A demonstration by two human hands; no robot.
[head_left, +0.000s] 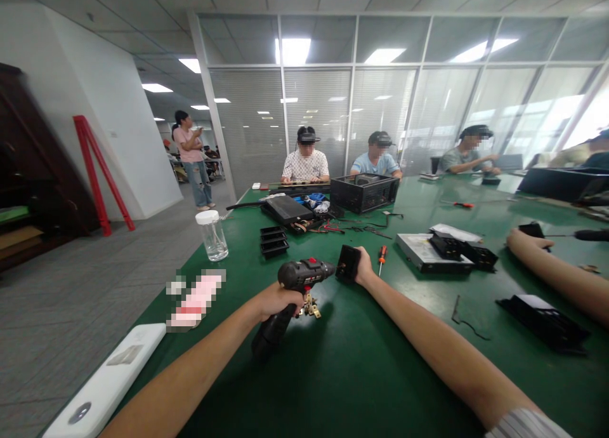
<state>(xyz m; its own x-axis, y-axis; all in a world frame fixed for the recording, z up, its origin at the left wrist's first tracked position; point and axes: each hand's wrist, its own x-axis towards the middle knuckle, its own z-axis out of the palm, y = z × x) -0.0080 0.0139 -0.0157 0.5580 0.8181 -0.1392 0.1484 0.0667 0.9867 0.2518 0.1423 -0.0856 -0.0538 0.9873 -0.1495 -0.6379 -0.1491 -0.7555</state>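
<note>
My left hand is wrapped round the grip of a black cordless drill with red accents. The drill points right, its bit reaching a small black plastic box. My right hand holds that box tilted up by its right side; whether the bit sits in a screw is too small to tell. Beneath the drill lies a small heap of brass-coloured metal pieces on the green table. An orange-handled screwdriver rests just right of my right hand.
Black trays, a lidded clear jar and a white power strip-like case stand left. Ahead are a black metal chassis and loose cables. A silver-grey box lies right, near a co-worker's arm. Several people sit beyond.
</note>
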